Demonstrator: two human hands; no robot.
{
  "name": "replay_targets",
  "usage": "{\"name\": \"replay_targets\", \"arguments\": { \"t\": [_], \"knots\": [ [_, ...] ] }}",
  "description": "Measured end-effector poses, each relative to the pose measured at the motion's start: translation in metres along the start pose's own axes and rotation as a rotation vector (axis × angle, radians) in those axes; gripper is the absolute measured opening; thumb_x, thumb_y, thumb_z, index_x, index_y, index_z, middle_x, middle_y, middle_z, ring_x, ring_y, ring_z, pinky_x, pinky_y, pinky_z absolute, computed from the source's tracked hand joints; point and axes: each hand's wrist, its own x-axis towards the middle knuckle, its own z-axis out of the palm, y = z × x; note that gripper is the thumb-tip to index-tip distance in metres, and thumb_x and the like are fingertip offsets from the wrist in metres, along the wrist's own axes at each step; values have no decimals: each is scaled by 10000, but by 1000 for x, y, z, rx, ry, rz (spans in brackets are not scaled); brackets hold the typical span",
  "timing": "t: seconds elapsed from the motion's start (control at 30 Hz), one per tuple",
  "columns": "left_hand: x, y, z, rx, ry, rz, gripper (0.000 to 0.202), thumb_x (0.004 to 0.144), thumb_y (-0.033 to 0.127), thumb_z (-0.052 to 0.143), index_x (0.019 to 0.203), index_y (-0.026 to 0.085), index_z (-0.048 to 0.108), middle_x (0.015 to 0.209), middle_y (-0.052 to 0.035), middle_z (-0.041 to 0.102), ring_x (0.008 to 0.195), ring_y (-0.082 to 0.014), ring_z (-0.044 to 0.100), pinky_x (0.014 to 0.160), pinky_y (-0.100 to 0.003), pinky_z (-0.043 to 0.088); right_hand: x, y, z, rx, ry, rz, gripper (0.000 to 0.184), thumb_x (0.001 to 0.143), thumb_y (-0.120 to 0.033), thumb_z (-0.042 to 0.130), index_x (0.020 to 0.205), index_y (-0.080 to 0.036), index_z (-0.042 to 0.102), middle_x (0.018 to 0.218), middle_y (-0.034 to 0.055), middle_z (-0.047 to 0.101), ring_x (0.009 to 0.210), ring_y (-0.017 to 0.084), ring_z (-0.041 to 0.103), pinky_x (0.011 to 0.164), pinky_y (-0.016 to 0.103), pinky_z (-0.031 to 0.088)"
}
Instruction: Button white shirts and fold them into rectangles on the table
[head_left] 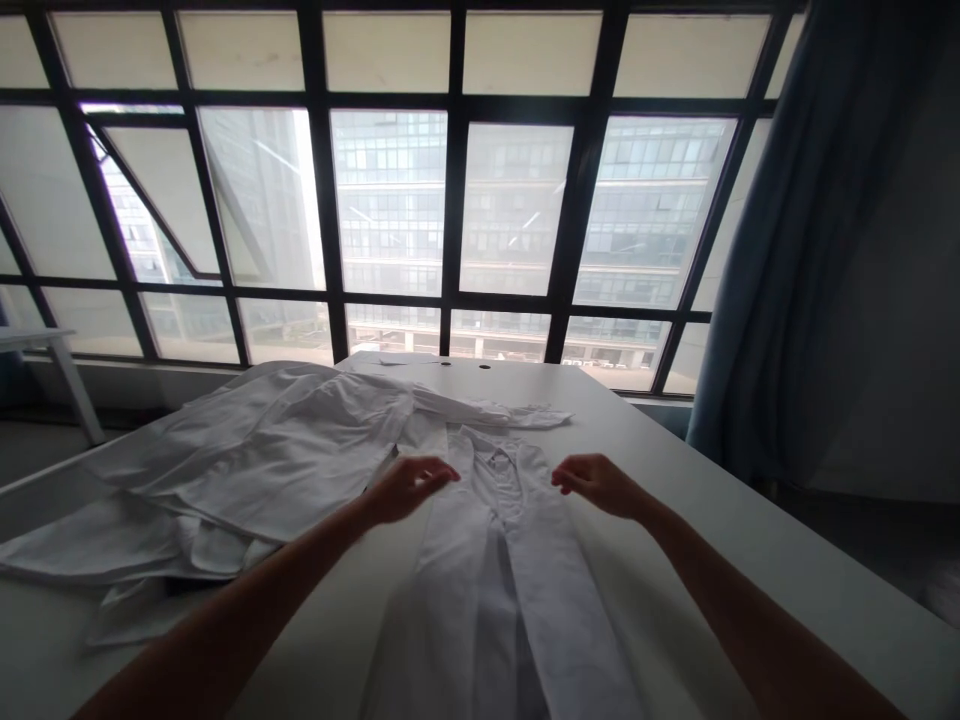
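A long white coat (555,590) stretches along the table towards me, its collar at the far end and its front parted down the middle. At its left shoulder my left hand (411,487) is closed, thumb and fingers pinched together at the cloth. My right hand (598,484) has its fingers curled in at the right shoulder edge. Both hands appear to pinch the coat, though the fingertips are small and dim. To the left lies a spread, wrinkled heap of white garments (285,440), with one sleeve (525,414) reaching past the coat's collar.
The white table (675,500) runs away from me towards a wall of black-framed windows (390,200). Two dark round holes (485,367) are near its far edge. A blue curtain (810,250) hangs at the right. Another white table (45,340) stands at the far left.
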Motion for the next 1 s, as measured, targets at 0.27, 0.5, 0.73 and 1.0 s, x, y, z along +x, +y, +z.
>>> {"name": "replay_targets", "arguments": {
  "t": [0.27, 0.5, 0.73, 1.0],
  "knots": [
    [-11, 2, 59, 529, -298, 280, 499, 839, 480, 676, 1271, 247, 590, 1225, -91, 653, 1124, -267, 594, 995, -387, 400, 0, -36, 70, -178, -227, -245, 367, 811, -388, 670, 1120, -192, 698, 1093, 100, 682, 696, 143, 601, 633, 255, 491],
    [-5, 3, 50, 647, -344, 257, 146, 933, 196, 530, 923, 199, 676, 890, -37, 710, 853, -174, 650, 810, -279, 427, 3, -36, 76, -264, -264, -232, 233, 773, -191, 652, 997, -191, 718, 950, 57, 639, 762, 147, 583, 688, 244, 462],
    [-5, 7, -6, 652, -153, 286, 206, 739, 101, 572, 548, 159, 519, 801, -26, 627, 789, -146, 562, 849, -290, 396, -2, -46, 54, -420, -257, -215, 191, 662, -33, 587, 764, -166, 678, 915, 39, 653, 722, 124, 564, 657, 213, 428],
    [-12, -1, -36, 635, -469, -177, 409, 716, 293, 641, 414, 166, 395, 391, 68, 339, 401, -62, 259, 469, -244, 235, -3, -33, 3, -1019, 31, 217, 197, 739, -90, 531, 773, -165, 711, 837, 111, 714, 713, 205, 650, 669, 291, 445]
  ]
}}
